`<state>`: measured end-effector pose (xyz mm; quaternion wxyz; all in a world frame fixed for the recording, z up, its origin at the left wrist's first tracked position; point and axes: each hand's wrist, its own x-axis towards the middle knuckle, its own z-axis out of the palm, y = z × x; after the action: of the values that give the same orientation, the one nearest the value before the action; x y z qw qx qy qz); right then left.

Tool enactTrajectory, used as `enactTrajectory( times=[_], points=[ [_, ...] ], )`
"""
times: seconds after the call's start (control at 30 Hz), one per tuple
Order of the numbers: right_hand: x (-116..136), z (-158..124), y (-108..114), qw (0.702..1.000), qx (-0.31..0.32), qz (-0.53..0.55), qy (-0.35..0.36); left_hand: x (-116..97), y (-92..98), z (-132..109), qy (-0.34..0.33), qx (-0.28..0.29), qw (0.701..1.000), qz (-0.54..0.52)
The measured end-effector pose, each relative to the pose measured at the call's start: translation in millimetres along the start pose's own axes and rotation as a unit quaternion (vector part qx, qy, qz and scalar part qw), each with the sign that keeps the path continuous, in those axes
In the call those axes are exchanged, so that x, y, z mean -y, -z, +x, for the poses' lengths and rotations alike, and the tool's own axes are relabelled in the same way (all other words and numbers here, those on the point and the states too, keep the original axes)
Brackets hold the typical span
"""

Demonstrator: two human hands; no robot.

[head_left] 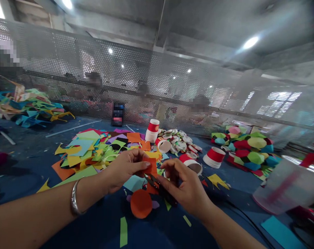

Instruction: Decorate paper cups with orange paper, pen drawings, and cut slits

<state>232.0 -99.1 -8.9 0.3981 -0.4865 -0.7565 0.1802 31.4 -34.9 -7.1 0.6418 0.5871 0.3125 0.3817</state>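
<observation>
Pinching an orange paper piece (151, 166) in the left hand (122, 171): grip pressed together, thumb and forefinger on the upper edge, the lower part hanging free, likely to keep the fingers out of the blades' way. Held just above the bench (29, 166), at centre, close to the body.

Wrapped round small black scissors (159, 186) with the right hand (189, 189): grip closed on the handles, tips aimed toward ten o'clock, at or very near the paper's lower edge. Blades apart or together, impossible to tell.

Lying flat at six o'clock from the paper, just below both hands, an orange disc (140, 203), probably parked there to stay near.

Heaped at eleven o'clock, coloured paper scraps (92, 148), within easy reach of the left hand. Standing at twelve o'clock, a stack of red-and-white paper cups (153, 130). At two o'clock, one upturned cup (214, 157), and beyond it a pile of coloured discs (250, 152), kept apart from the scraps. At three o'clock, blurred, a clear plastic cup (286, 186), well apart from the hands.
</observation>
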Motion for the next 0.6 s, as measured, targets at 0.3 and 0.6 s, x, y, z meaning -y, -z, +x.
enactTrajectory(
  times=[0.3,0.6],
  points=[
    [-0.1,0.0,2.4,0.994,0.011,-0.053,0.092,2.5,-0.9,-2.3,0.01,0.031,0.999,-0.013],
    [0.4,0.3,1.2,0.999,0.007,-0.016,0.041,8.6,-1.0,-3.0,-0.057,0.085,0.987,0.127]
  ],
)
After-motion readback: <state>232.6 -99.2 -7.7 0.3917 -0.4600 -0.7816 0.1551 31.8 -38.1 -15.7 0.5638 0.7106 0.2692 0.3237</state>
